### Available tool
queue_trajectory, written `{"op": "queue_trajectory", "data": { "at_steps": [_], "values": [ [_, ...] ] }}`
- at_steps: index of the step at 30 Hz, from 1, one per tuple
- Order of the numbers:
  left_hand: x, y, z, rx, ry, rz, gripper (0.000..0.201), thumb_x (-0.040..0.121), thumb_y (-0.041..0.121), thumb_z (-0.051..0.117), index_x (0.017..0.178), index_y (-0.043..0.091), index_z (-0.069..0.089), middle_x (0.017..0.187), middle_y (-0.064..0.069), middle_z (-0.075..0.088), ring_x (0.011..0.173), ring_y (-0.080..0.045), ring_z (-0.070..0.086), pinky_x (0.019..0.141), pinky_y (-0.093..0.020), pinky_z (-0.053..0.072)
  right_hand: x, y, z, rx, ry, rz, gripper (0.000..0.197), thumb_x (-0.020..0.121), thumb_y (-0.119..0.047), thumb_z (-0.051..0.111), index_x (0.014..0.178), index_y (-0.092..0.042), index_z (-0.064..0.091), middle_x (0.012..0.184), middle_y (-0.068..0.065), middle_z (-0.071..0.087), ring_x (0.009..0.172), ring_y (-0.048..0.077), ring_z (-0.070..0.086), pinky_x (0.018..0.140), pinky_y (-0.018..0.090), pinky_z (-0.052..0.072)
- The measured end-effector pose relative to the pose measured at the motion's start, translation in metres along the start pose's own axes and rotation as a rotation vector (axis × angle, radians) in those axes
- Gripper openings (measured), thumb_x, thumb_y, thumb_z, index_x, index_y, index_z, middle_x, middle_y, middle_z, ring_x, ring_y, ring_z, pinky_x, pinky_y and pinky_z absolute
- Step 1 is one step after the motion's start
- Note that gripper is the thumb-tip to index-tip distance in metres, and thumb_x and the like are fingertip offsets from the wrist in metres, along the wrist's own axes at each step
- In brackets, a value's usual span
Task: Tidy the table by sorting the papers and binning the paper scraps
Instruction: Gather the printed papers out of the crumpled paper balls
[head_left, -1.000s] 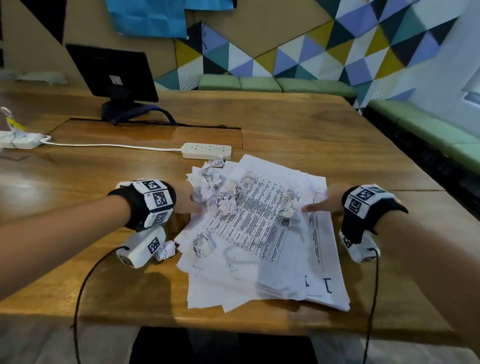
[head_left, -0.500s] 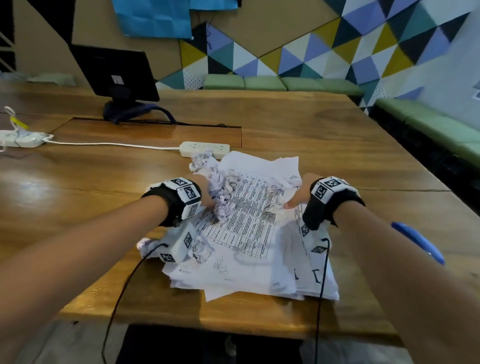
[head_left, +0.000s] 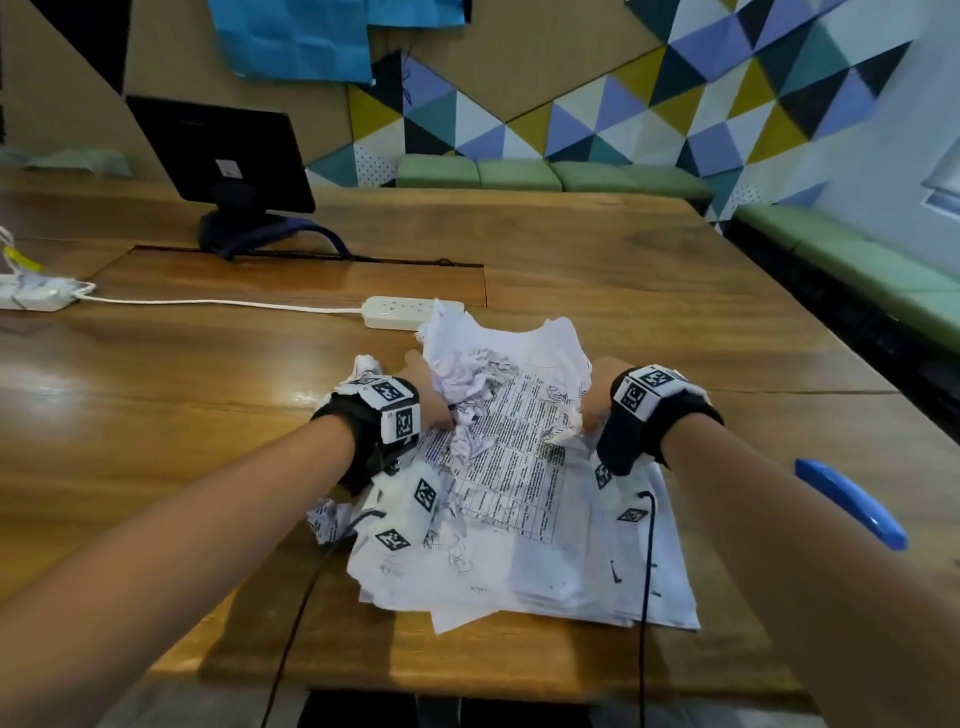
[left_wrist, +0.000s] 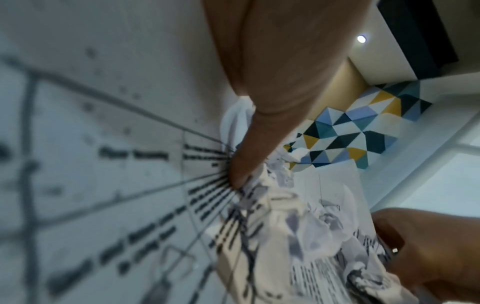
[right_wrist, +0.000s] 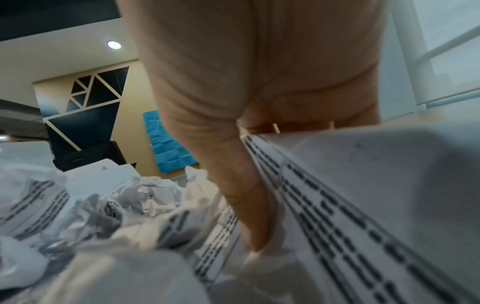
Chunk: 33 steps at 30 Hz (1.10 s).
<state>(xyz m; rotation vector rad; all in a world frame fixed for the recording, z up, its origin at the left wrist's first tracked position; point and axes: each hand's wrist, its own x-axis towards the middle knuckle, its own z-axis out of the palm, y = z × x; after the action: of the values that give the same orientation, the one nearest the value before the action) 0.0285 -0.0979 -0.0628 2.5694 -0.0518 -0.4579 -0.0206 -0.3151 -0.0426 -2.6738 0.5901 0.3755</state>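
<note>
A messy stack of white papers (head_left: 519, 577) lies near the table's front edge. On top is a printed sheet with a table of text (head_left: 519, 467). My left hand (head_left: 434, 402) pinches its left edge and my right hand (head_left: 589, 410) pinches its right edge, both lifted so the sheet cups. Several crumpled paper scraps (head_left: 470, 387) sit bunched in the fold. In the left wrist view my thumb (left_wrist: 249, 160) presses the sheet (left_wrist: 103, 164) beside the scraps (left_wrist: 311, 226). The right wrist view shows a finger (right_wrist: 246, 195) against the sheet (right_wrist: 363, 205). One loose scrap (head_left: 327, 519) lies left of the stack.
A white power strip (head_left: 400, 312) lies just behind the papers, its cable running left to a second strip (head_left: 31, 293). A black monitor (head_left: 223, 156) stands at the back left. A blue object (head_left: 852, 504) shows beside my right forearm. Green benches line the walls.
Both hands have moved inward from the stack's sides, taken hold of the top sheet's edges and lifted them. The scraps have bunched together toward the sheet's far left.
</note>
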Motion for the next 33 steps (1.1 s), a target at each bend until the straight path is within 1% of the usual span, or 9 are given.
{"op": "queue_trajectory", "data": {
  "at_steps": [3, 10, 14, 17, 19, 21, 24, 29, 33],
  "values": [
    [0.007, -0.006, -0.005, -0.101, -0.037, 0.033, 0.074, 0.074, 0.013, 0.076, 0.131, -0.006, 0.032, 0.117, -0.015, 0.052, 0.109, -0.03, 0.052, 0.09, -0.038, 0.046, 0.0, 0.001, 0.002, 0.01, 0.025, 0.008, 0.065, 0.063, -0.01, 0.079, 0.122, 0.003, 0.054, 0.127, 0.024, 0.054, 0.119, 0.038, 0.052, 0.093, 0.04, 0.045],
    [-0.001, 0.001, -0.01, -0.158, -0.001, 0.158, 0.092, 0.062, 0.014, 0.085, 0.138, 0.008, 0.035, 0.134, -0.008, 0.049, 0.126, -0.029, 0.045, 0.099, -0.038, 0.039, -0.005, 0.005, -0.006, -0.009, -0.001, 0.046, 0.07, 0.064, -0.012, 0.082, 0.126, 0.003, 0.052, 0.131, 0.023, 0.052, 0.123, 0.038, 0.049, 0.098, 0.04, 0.042],
    [-0.004, 0.004, -0.02, -0.167, 0.106, 0.205, 0.085, 0.061, 0.008, 0.085, 0.134, 0.006, 0.041, 0.137, -0.011, 0.05, 0.128, -0.03, 0.045, 0.1, -0.036, 0.04, -0.006, 0.012, -0.011, -0.069, -0.057, 0.056, 0.089, 0.041, -0.051, 0.085, 0.115, -0.01, 0.06, 0.113, 0.008, 0.064, 0.105, 0.032, 0.061, 0.094, 0.04, 0.049],
    [-0.008, 0.005, -0.037, -0.184, 0.149, 0.263, 0.075, 0.063, 0.008, 0.083, 0.128, 0.005, 0.047, 0.131, -0.013, 0.054, 0.123, -0.03, 0.049, 0.099, -0.036, 0.042, 0.006, 0.023, -0.02, -0.067, -0.055, 0.035, 0.054, 0.057, -0.057, 0.079, 0.09, -0.018, 0.059, 0.094, 0.003, 0.062, 0.093, 0.026, 0.058, 0.086, 0.033, 0.048],
    [-0.009, 0.005, -0.047, -0.214, 0.19, 0.297, 0.07, 0.064, 0.01, 0.083, 0.125, 0.004, 0.049, 0.127, -0.013, 0.056, 0.12, -0.03, 0.05, 0.097, -0.036, 0.043, -0.008, 0.016, -0.032, 0.045, -0.039, -0.003, 0.055, 0.073, -0.049, 0.074, 0.115, -0.018, 0.058, 0.107, 0.007, 0.061, 0.102, 0.028, 0.056, 0.085, 0.032, 0.044],
    [-0.01, 0.005, -0.058, -0.301, 0.221, 0.319, 0.068, 0.064, 0.009, 0.083, 0.123, 0.004, 0.05, 0.123, -0.01, 0.058, 0.117, -0.027, 0.052, 0.094, -0.034, 0.044, -0.011, 0.011, -0.043, 0.21, 0.029, -0.008, 0.078, 0.084, -0.041, 0.066, 0.145, -0.009, 0.03, 0.139, 0.012, 0.047, 0.122, 0.032, 0.049, 0.092, 0.034, 0.042],
    [-0.02, 0.01, -0.072, -0.471, 0.285, 0.369, 0.065, 0.066, 0.002, 0.081, 0.123, 0.002, 0.049, 0.117, -0.008, 0.056, 0.108, -0.02, 0.05, 0.092, -0.034, 0.045, -0.016, 0.002, -0.061, 0.429, 0.154, -0.038, 0.087, 0.089, -0.044, 0.057, 0.15, -0.006, 0.009, 0.156, 0.012, 0.023, 0.139, 0.031, 0.033, 0.106, 0.037, 0.034],
    [-0.037, 0.013, -0.084, -0.68, 0.334, 0.467, 0.063, 0.071, -0.004, 0.074, 0.127, 0.002, 0.046, 0.116, -0.004, 0.055, 0.106, -0.016, 0.048, 0.091, -0.028, 0.041, -0.016, 0.004, -0.069, 0.802, 0.183, -0.127, 0.104, 0.079, -0.045, 0.07, 0.151, -0.02, 0.0, 0.155, 0.01, 0.026, 0.127, 0.031, 0.045, 0.108, 0.04, 0.033],
    [-0.045, 0.018, -0.09, -0.783, 0.377, 0.501, 0.059, 0.073, -0.002, 0.074, 0.125, 0.003, 0.048, 0.122, -0.01, 0.058, 0.106, -0.017, 0.051, 0.09, -0.028, 0.043, -0.017, 0.004, -0.07, 0.856, 0.211, -0.309, 0.114, 0.05, -0.051, 0.086, 0.142, -0.015, 0.031, 0.132, 0.004, 0.058, 0.115, 0.019, 0.059, 0.104, 0.04, 0.043]
  ]
}}
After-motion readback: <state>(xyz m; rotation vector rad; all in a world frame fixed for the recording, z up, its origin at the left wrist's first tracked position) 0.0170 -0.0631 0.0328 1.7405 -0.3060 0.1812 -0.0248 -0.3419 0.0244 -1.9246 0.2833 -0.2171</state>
